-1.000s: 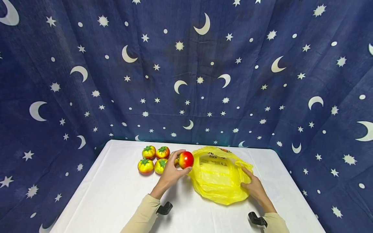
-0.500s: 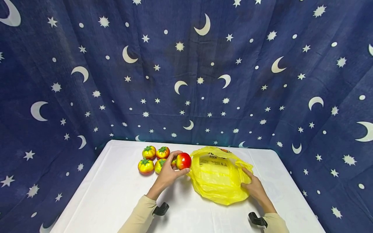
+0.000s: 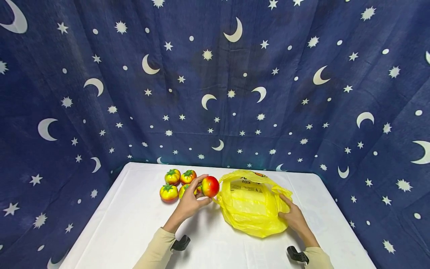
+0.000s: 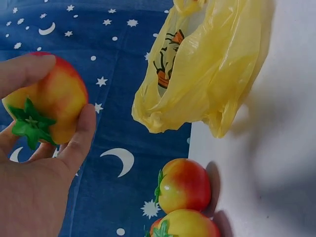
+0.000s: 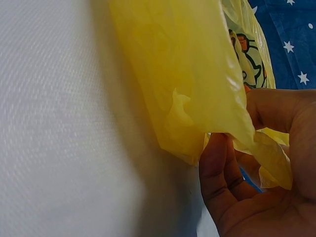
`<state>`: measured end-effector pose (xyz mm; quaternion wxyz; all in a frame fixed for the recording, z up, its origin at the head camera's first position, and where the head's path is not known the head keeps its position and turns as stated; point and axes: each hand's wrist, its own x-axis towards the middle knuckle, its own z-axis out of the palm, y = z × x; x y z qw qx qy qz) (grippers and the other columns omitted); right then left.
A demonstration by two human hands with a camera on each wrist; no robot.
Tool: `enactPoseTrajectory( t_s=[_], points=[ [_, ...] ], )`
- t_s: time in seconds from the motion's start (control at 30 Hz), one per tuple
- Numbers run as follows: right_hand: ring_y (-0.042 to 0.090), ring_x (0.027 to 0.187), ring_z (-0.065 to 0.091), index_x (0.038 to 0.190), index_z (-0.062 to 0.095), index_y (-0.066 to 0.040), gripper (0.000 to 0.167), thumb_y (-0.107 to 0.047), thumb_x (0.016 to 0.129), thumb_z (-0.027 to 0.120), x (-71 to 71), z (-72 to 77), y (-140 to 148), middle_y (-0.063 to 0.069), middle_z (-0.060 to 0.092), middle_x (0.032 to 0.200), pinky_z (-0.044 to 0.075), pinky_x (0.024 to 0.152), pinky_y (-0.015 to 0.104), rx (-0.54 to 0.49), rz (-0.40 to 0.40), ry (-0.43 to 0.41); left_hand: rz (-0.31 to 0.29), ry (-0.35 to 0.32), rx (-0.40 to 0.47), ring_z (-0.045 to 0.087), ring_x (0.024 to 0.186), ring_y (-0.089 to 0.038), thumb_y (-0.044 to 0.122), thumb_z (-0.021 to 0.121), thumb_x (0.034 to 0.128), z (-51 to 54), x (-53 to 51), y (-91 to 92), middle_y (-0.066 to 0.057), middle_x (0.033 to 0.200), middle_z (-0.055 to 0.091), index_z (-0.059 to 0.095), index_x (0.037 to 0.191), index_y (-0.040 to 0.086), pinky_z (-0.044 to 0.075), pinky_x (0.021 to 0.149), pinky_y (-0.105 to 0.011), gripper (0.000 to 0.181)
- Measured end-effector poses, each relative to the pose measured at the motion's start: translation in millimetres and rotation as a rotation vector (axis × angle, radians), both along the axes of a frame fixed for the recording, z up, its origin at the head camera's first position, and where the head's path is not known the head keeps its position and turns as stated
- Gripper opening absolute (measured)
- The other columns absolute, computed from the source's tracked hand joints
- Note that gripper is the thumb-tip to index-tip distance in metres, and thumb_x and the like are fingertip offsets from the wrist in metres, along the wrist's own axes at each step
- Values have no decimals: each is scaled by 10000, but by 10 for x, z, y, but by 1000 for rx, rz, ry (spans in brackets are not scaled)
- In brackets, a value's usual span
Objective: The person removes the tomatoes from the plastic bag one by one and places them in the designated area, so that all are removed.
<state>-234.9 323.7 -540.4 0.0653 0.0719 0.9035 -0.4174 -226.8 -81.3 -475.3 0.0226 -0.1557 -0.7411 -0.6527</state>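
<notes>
My left hand point(image 3: 189, 204) holds a glossy red and yellow tomato point(image 3: 210, 186) above the table, just left of the yellow plastic bag point(image 3: 250, 225). Fingers and thumb curl round this tomato, and its green star-shaped calyx point(image 4: 32, 123) faces the palm in the left wrist view. The bag lies with its wide mouth spread open. On its right side my right hand point(image 3: 295, 216) grips the rim, and the right wrist view has the thin plastic between thumb and fingers point(image 5: 215, 158). Several similar tomatoes point(image 3: 168, 193) sit at the back left, one partly hidden behind my left hand.
A white cloth covers the table point(image 3: 117, 224), whose back edge meets a dark blue curtain point(image 3: 188, 123) printed with moons and stars. A black strap device point(image 3: 181, 243) sits at each wrist.
My left hand has drawn a little to the left, away from the bag, carrying the tomato with it. The right hand and the bag stay in place.
</notes>
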Motion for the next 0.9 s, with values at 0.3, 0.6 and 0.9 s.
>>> enactPoseTrajectory(
  t_s=[0.3, 0.6, 0.9],
  points=[
    [506, 1455, 182, 1535, 313, -102, 819, -32, 781, 625, 2, 15, 0, 256, 255, 1583, 152, 1164, 674, 12, 6, 5, 69, 23, -64, 519, 1227, -214, 141, 861, 724, 52, 70, -44, 34, 1316, 533, 548, 1334, 328, 456, 1076, -504, 711],
    [499, 1459, 180, 1538, 309, -108, 821, -36, 785, 628, 22, 37, -19, 262, 248, 1583, 147, 1170, 666, 0, 7, -5, 87, 22, -110, 500, 1276, -261, 229, 860, 737, 9, 101, -120, 39, 1360, 488, 552, 1359, 267, 452, 1048, -568, 695],
    [496, 1455, 195, 1542, 301, -118, 822, -54, 789, 624, 17, 18, 0, 267, 245, 1583, 166, 1164, 671, -4, 5, -11, 95, -12, -90, 558, 1212, -277, 162, 862, 733, 12, 172, -249, -28, 1356, 542, 514, 1360, 195, 515, 1013, -453, 718]
  ],
)
